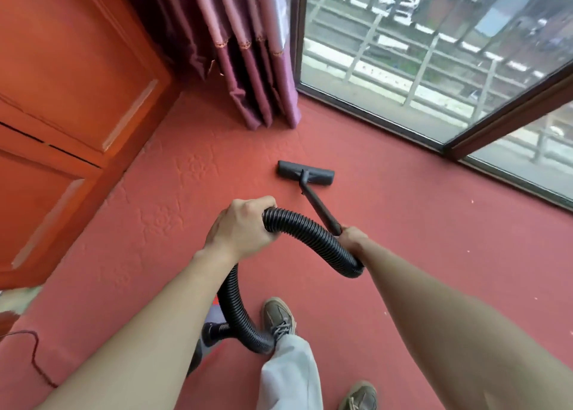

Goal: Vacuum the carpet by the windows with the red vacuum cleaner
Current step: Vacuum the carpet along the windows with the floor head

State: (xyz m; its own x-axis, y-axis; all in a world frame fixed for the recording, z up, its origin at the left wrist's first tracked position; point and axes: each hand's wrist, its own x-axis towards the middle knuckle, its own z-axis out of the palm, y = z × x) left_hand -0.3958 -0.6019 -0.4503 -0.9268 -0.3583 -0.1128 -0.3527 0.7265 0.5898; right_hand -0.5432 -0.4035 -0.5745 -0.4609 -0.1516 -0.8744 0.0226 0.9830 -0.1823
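Red embossed carpet (403, 239) beneath glass window (434, 53). Black ribbed hose (313, 233) arcs between hands. Dark grey floor head (305, 174) flat on carpet, near purple curtain (248, 53). Left hand (242, 227) wraps hose bend; right hand (352, 239) clenches black wand (319, 206) top end.

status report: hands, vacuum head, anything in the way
Left hand grips the hose, right hand grips the wand. Floor head flat on the carpet, short of the window. Curtain hangs ahead-left of it; hose loops beside the shoe.
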